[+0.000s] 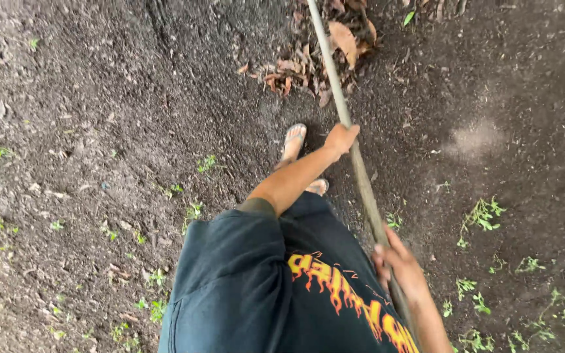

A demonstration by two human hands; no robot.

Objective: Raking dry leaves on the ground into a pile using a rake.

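Note:
A long thin wooden pole (335, 78) runs from the top middle down to the lower right. My left hand (341, 138) grips it about halfway along, arm stretched forward. My right hand (397, 265) is closed around the pole's lower part, close to my body. The pole's far end reaches a small heap of dry brown leaves (315, 59) on dark soil. My foot in a sandal (293, 142) stands just left of the left hand.
Dark bare soil (112, 117) covers the ground all around. Small green weeds (482, 216) grow at the right and lower left. I wear a dark shirt (243, 287) with a flame-coloured print.

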